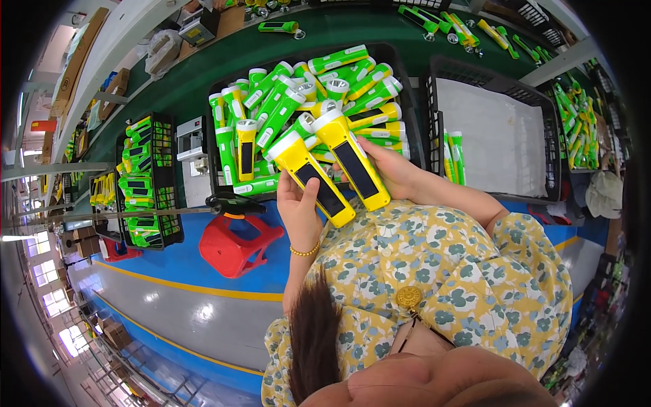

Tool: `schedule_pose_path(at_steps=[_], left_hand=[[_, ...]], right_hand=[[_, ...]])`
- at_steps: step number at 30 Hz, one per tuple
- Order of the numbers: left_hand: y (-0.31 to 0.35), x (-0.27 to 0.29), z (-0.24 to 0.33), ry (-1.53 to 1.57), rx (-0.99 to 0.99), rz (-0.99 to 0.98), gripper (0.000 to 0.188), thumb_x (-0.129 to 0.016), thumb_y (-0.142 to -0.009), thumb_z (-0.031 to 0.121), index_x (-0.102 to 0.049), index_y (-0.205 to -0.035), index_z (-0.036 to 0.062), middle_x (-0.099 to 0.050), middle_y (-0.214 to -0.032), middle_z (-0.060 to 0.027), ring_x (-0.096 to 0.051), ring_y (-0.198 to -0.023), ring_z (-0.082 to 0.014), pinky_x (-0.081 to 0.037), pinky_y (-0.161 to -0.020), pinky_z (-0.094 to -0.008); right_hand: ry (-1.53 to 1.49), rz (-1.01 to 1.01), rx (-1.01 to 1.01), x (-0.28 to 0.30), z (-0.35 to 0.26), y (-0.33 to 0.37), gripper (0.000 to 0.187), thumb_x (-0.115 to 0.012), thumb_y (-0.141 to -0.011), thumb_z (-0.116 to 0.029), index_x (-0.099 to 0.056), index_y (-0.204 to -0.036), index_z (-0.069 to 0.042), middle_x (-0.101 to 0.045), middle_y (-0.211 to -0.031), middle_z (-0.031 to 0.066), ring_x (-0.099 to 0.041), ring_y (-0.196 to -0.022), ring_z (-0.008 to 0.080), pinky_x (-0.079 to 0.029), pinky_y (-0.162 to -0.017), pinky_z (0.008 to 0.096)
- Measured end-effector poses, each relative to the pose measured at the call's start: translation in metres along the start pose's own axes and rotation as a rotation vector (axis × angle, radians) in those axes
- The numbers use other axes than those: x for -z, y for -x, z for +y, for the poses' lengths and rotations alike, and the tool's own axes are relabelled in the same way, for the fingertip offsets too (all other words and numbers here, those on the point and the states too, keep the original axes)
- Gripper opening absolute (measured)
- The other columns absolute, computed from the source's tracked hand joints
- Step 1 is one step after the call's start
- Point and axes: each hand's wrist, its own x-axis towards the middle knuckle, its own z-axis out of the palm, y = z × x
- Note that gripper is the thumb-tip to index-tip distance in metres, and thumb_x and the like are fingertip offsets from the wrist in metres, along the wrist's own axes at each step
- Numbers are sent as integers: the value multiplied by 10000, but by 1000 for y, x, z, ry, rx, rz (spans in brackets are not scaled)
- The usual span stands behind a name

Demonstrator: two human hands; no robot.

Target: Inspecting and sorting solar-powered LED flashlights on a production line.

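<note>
In front of my body I hold two yellow flashlights side by side, each with a white head and a long dark panel. My left hand (300,211) is closed around the left flashlight (293,161), its thumb lying on the dark panel. The right flashlight (330,130) is gripped from its right side by my right hand (388,169), with the fingers partly hidden behind it. Both heads point away from me, over a black crate (415,129) heaped with green and yellow flashlights (277,112). One yellow flashlight (245,152) stands out at the heap's left, panel up.
Right of the heap, a paper-lined black crate (434,102) holds a few green flashlights (458,156). Another black crate (163,146) with packed flashlights stands left, beside a metal device (191,139). A black power tool (234,204) hangs over a red stool (234,247). Loose flashlights (458,30) lie on the green bench.
</note>
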Motion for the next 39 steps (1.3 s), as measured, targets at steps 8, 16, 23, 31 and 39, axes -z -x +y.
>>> schedule_pose_path(at_steps=[8, 16, 23, 31, 39], left_hand=[[1, -6, 1, -113, -57, 32, 507, -566, -833, -65, -375, -1301, -34, -540, -1183, -93, -539, -1050, -154, -436, -900, -279], [-2, -3, -3, -149, -20, 4, 507, -558, -853, -34, -361, -1319, -25, -554, -1166, -114, -567, -1021, -180, -450, -893, -292], [-7, 5, -11, -88, 1, 22, 439, -558, -870, 4, -398, -1279, -20, -584, -1109, -106, -592, -977, -189, -472, -859, -298], [-5, 1, -6, -34, 39, 32, 443, -555, -866, -13, -397, -1280, -16, -560, -1156, -97, -569, -1007, -159, -462, -869, -290], [9, 11, 18, -582, -632, -76, 514, -656, -763, -34, -426, -1222, -61, -501, -1249, -197, -508, -1135, -274, -409, -968, -388]], right_hand=[[31, -11, 0, 9, 2, -2, 454, -312, -979, -437, -474, -1262, -121, -612, -1068, 83, -617, -906, 141, -531, -732, 287], [-10, 18, 16, 11, 3, -5, 457, -324, -974, -446, -455, -1285, -136, -605, -1109, 98, -614, -871, 136, -531, -725, 291], [-27, 38, -1, 14, 3, -6, 449, -318, -979, -431, -463, -1272, -124, -614, -1094, 97, -623, -844, 148, -532, -727, 297], [323, 13, 301, 16, -8, 0, 476, -479, -924, -434, -499, -1215, -58, -618, -1068, 98, -606, -947, 177, -498, -811, 336], [884, -30, 862, 9, -69, 45, 391, -630, -827, -227, -502, -1133, -21, -503, -1163, 100, -516, -1067, 177, -477, -892, 346]])
